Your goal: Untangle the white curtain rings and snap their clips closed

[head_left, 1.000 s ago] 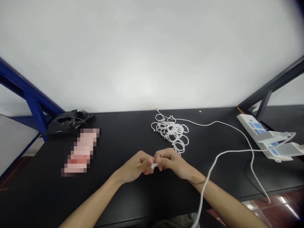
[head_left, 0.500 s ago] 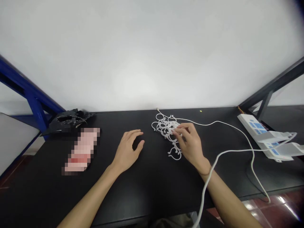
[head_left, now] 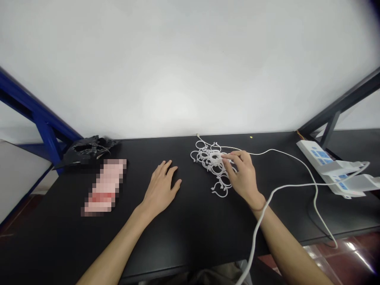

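A loose pile of white open plastic rings [head_left: 202, 157] with small knobbed ends lies on the black table [head_left: 190, 233]. Over its right side, my right hand [head_left: 244, 176] pinches a white plastic ring [head_left: 216, 157] between thumb and forefinger; the fingers hide part of it. To the left of the pile, my left hand [head_left: 160, 190] rests palm down on the table with fingers spread, holding nothing.
Right of the rings stands a white power strip [head_left: 319, 154] with plugs in it. A white cable [head_left: 285, 190] crosses over my right forearm. A blurred-out pink item [head_left: 109, 178] and crumpled black plastic [head_left: 86, 148] lie left. A white wall [head_left: 178, 71] closes the back.
My left hand has spread its fingers and settled flat on the table. My right hand has moved slightly right, with a ring now visible at its fingertips.
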### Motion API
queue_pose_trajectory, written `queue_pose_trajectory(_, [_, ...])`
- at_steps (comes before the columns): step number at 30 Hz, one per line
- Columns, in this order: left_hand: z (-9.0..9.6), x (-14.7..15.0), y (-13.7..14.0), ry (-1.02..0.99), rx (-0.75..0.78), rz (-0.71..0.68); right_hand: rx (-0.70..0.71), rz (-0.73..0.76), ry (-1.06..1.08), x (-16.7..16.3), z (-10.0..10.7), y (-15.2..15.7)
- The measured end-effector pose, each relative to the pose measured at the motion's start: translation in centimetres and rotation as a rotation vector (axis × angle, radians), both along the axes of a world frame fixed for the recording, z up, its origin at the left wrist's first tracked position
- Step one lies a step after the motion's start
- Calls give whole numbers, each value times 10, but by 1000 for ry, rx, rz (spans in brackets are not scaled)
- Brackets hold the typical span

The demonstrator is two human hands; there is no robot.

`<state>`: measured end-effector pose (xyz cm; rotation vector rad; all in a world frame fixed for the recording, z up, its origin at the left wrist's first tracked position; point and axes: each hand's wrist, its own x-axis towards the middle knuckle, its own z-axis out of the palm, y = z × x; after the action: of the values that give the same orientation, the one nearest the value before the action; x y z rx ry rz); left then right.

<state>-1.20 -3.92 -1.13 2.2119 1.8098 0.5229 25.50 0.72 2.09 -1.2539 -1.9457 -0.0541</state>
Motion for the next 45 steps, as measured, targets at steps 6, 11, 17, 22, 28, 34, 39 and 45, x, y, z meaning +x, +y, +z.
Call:
queue_pose_trajectory(6, [-3, -2, 1, -11, 14, -3, -121, 326, -62, -27, 2, -22])
queue_pose_trajectory(11, [-2, -4, 2, 40, 26, -21, -307, 579, -344, -42, 1, -34])
queue_pose_trajectory(17, [-2, -4, 2, 48, 55, -28, -363, 566, -427, -44, -3, -35])
queue_pose_trajectory(22, [-2, -3, 2, 53, 47, -29, -355, 558, -418, -45, -3, -35])
queue_pose_trajectory(28, [1, -2, 2, 101, 42, -32, -353, 560, -397, -45, -6, -34])
queue_pose_trajectory(34, [3, -2, 1, 107, 36, -35, -416, 555, -336, -46, -9, -33])
queue_pose_trajectory(39, [3, -2, 0, 149, 59, -56, -459, 531, -264, -46, -11, -32])
queue_pose_trajectory(45, [2, -2, 0, 175, 74, -63, -458, 522, -246, -48, -12, -32])
